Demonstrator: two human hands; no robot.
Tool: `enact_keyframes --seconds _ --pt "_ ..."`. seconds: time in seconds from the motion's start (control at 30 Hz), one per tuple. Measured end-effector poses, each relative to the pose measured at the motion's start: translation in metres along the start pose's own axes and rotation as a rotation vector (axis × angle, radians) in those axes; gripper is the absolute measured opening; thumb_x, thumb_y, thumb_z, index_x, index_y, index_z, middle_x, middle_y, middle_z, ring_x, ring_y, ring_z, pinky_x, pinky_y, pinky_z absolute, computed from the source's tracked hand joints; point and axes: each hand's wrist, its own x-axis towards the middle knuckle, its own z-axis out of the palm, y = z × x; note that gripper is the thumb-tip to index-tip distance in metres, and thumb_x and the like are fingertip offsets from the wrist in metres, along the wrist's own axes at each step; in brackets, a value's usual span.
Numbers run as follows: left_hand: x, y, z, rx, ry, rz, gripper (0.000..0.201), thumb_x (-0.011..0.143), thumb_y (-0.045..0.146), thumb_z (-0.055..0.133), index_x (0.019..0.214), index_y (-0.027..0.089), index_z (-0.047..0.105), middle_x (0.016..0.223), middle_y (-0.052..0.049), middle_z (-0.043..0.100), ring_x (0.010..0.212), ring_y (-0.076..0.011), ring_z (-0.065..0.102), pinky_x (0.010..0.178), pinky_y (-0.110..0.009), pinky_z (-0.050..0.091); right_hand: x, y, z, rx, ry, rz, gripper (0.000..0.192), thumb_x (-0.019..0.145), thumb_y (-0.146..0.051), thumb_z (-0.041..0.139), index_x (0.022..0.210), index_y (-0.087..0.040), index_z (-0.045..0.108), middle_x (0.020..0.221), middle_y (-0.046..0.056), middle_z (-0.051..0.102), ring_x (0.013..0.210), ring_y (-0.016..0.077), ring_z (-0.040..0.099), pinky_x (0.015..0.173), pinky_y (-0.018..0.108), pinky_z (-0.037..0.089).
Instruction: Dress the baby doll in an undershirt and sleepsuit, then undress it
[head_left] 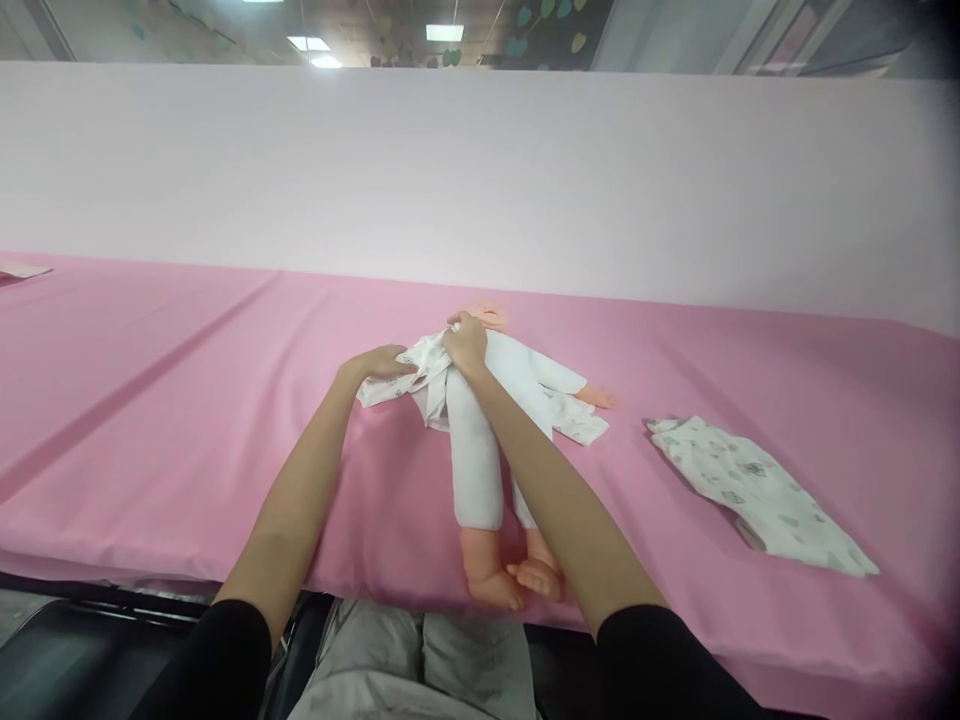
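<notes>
Gripping garment with both hands, doll, pink table, pale partition.

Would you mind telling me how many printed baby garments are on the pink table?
2: one printed garment under both hands at the doll, and a second garment lying apart at the right. Another may be hidden beneath the doll.
</notes>
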Motion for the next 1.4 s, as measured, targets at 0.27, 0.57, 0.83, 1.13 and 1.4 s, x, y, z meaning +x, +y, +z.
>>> enact_keyframes --seconds 0.27,0.57,0.83,1.13,1.4 --pt "0.008 0.003 0.007 0.092 0.15 0.0 0.045 0.09 0.048 0.032 0.09 0.017 0.065 0.094 -0.009 0.07 0.075 -0.02 0.061 0.062 -0.026 0.044 -0.005 -0.003 0.007 -0.203 -0.291 -0.303 0.024 0.085 -0.034 0.055 0.099 -0.023 0.07 0.104 0.005 0.068 0.096 0.0214 0.06 0.083 0.03 0.042" --pt "0.011 0.007 0.006 0.061 0.235 0.163 0.044 0.09 0.04 0.032 0.099 0.017 0.068 0.107 -0.006 0.069 0.092 -0.0196 0.061 0.083 -0.027 0.046 -0.009 -0.003 0.008 -0.485 -0.323 -0.41 0.033 0.089 -0.016 0.042 0.115 -0.017 0.064 0.114 0.011 0.063 0.105 0.0222 0.057 0.089 0.032 0.04" --pt "-0.012 -0.007 -0.025 0.058 -0.074 -0.195 0.052 0.08 0.058 0.042 0.108 0.022 0.066 0.109 -0.005 0.068 0.084 -0.019 0.063 0.068 -0.024 0.046 -0.017 -0.008 0.006 -0.527 -0.236 -0.342 0.041 0.081 -0.001 0.038 0.111 -0.017 0.061 0.12 0.012 0.053 0.089 0.0189 0.058 0.069 0.027 0.042" --pt "-0.016 -0.004 -0.025 0.014 -0.082 -0.169 0.046 0.076 0.056 0.051 0.096 0.018 0.067 0.095 -0.006 0.068 0.073 -0.016 0.057 0.06 -0.023 0.042 -0.01 0.0 0.009 -0.626 -0.209 -0.398 0.035 0.088 -0.006 0.033 0.11 -0.012 0.059 0.112 0.015 0.059 0.098 0.0243 0.056 0.088 0.036 0.037" --pt "-0.011 0.002 -0.015 -0.178 -0.038 -0.197 0.036 0.081 0.043 0.047 0.094 0.014 0.066 0.098 -0.009 0.068 0.075 -0.0161 0.058 0.058 -0.022 0.043 -0.008 0.004 0.013 -0.544 -0.278 -0.453 0.038 0.082 -0.005 0.04 0.114 -0.016 0.059 0.112 0.011 0.062 0.104 0.0235 0.056 0.097 0.039 0.032"
